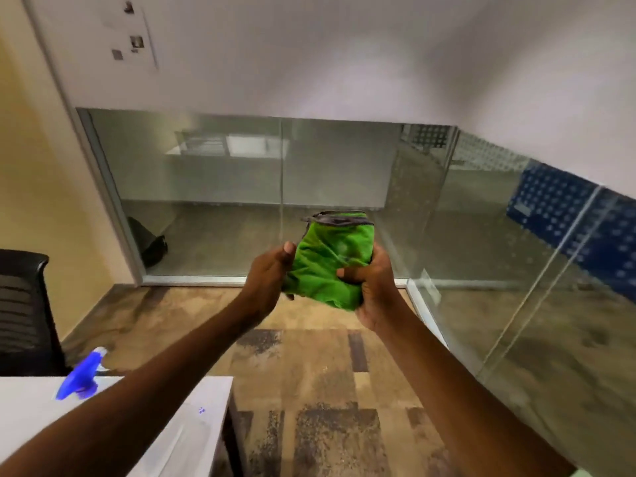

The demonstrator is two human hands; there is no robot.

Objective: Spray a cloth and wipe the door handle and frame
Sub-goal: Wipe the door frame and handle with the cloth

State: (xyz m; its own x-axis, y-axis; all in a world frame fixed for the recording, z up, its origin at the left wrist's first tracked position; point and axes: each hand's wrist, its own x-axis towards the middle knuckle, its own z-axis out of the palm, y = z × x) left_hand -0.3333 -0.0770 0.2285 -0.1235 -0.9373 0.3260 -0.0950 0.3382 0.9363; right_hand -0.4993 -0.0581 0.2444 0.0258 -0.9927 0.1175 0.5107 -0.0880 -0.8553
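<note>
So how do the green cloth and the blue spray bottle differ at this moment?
The cloth is green, soft and bunched; the spray bottle is blue with a pale nozzle and rigid. The cloth is gripped in the air by the left hand and the right hand; the bottle sits untouched on the white desk. The cloth is ahead at centre; the bottle is low on the left. Both are within the person's reach.

**An office room**

Floor-to-ceiling clear glass partition walls (344, 187) in slim metal frames, patchwork brown and grey carpet tiles (309, 390), a black mesh-backed office chair (24, 304) and a plain white table (41, 407) mark this as office space.
</note>
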